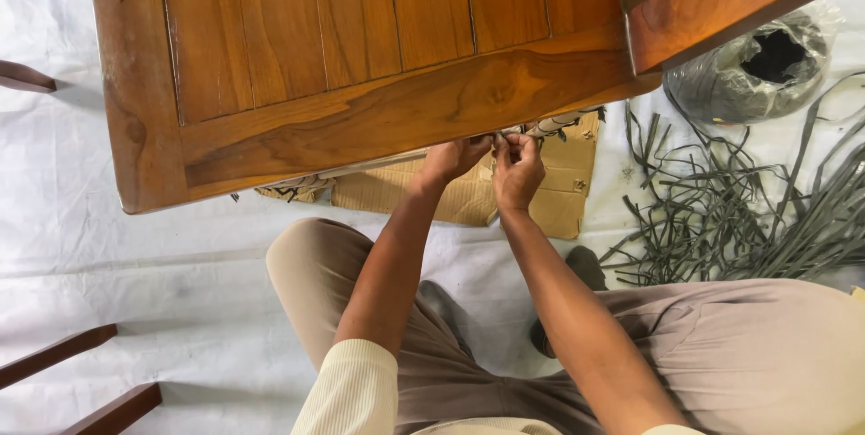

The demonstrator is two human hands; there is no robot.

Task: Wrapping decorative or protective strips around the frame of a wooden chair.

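We judge the grey strap (532, 131) at the lower edge of the wooden frame (378, 120) light, flat and limp, best pinched near its end. Our left hand (453, 158) and right hand (517, 169) meet there; the fingers (505, 149) are nearly closed, pinching it. Loose straps (721, 219) lie on the white floor sheet (135, 264).

White floor sheet (180, 291), cardboard (468, 201), grey strips (721, 228), wood frame (378, 111)

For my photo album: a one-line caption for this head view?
Both hands, left hand and right hand, pinch grey strips under a wooden frame.
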